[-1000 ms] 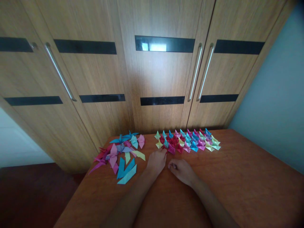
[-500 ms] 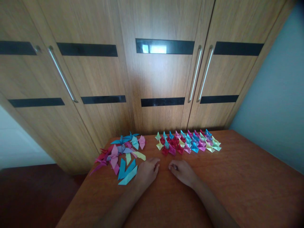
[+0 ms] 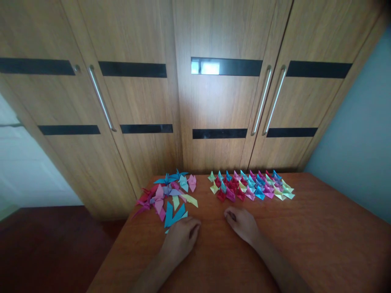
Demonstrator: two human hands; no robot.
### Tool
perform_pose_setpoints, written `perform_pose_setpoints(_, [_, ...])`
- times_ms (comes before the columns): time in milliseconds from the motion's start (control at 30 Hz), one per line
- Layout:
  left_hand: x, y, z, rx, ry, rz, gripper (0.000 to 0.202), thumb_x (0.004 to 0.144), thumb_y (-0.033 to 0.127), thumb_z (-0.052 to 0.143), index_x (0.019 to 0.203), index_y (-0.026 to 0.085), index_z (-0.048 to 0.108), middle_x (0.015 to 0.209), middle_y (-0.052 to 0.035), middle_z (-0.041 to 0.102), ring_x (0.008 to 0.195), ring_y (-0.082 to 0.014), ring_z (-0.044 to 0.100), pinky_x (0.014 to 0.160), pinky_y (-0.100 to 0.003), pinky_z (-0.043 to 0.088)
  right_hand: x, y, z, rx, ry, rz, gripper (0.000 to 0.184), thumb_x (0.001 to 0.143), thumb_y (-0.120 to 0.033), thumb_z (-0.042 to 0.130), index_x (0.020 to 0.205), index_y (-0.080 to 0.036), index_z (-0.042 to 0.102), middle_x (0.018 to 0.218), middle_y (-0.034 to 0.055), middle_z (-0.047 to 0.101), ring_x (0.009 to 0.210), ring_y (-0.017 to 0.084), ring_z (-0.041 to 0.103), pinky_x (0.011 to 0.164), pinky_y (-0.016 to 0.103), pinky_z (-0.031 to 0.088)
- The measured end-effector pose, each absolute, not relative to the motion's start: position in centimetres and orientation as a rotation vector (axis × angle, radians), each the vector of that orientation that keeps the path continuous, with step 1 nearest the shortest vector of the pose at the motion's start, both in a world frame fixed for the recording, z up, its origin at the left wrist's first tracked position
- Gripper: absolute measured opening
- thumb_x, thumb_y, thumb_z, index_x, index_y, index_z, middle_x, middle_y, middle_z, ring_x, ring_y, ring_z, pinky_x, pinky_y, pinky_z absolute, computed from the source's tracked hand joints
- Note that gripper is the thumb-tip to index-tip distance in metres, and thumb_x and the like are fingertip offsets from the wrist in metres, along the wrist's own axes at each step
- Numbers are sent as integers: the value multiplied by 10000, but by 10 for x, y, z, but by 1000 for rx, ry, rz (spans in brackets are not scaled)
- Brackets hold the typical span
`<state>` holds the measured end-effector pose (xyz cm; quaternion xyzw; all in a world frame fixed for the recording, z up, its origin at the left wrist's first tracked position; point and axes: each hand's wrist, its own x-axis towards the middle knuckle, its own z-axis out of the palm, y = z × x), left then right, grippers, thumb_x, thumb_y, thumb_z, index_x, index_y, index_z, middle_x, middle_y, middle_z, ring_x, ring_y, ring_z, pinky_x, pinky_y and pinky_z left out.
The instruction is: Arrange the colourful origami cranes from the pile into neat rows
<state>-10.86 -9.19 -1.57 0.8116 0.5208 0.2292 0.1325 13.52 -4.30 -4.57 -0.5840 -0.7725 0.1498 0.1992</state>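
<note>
My left hand (image 3: 182, 237) rests on the table with its fingers curled in, partly covering a light-blue folded paper strip (image 3: 185, 214). Just beyond it lies a blue V-shaped folded paper (image 3: 169, 213). My right hand (image 3: 243, 223) is also closed in a loose fist, apart from any paper, and nothing shows in either hand. A loose pile of origami cranes, with a pink crane (image 3: 159, 194) and a blue crane (image 3: 166, 179) among them, sits at the table's left. Beyond my right hand, small colourful folded paper pieces (image 3: 250, 188) stand in close rows.
The brown wooden table (image 3: 308, 232) backs onto a wooden wardrobe (image 3: 222, 97) with long metal handles (image 3: 275, 99). A blue-grey wall (image 3: 360, 134) rises on the right. Dark red floor (image 3: 61, 240) shows past the table's left edge.
The view has turned slightly left, so everything sits further right in the picture. My left hand has drawn back toward me and left, now over the light-blue strip. My right hand hardly moved.
</note>
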Motion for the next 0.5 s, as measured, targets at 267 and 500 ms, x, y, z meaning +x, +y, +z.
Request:
perform_pose_setpoints(267, [-122, -43, -6, 1881, 1537, 1052, 229, 770, 177, 532, 972, 213, 632, 956, -34, 659, 871, -183, 598, 808, -308, 457, 117, -47, -49, -1641, -2180, 300, 194, 887, -294, 404, 845, -244, 587, 786, -2, 660, 725, 149, 599, 614, 234, 323])
perform_pose_setpoints(500, [-101, -3, -10, 1381, 1389, 1093, 331, 812, 214, 495, 1139, 163, 495, 858, -31, 629, 660, -104, 649, 583, -193, 496, 120, -47, -49, -1624, -2154, 349, 191, 884, -296, 407, 831, -239, 582, 757, -11, 649, 693, 139, 588, 606, 226, 322])
